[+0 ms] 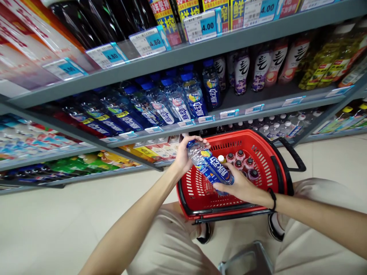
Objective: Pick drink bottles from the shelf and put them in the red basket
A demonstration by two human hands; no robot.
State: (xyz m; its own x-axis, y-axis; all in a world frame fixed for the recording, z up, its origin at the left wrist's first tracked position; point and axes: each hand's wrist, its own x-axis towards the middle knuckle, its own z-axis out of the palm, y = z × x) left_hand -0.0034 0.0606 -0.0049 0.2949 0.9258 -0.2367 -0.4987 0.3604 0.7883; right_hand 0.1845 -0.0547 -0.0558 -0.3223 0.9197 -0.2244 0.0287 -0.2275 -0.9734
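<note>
A clear drink bottle with a blue cap and blue label lies tilted between both hands, over a red shopping basket. My left hand grips its capped upper end. My right hand, with a black band on the wrist, holds its lower end from below. Several small bottles with dark red caps stand in the basket just behind the held bottle. Matching blue-capped bottles line the middle shelf above.
Grey shelving with price tags runs across the view. White and purple bottles and yellow-green ones stand to the right. The basket sits on a pale tiled floor in front of my knees; a metal stool edge shows below.
</note>
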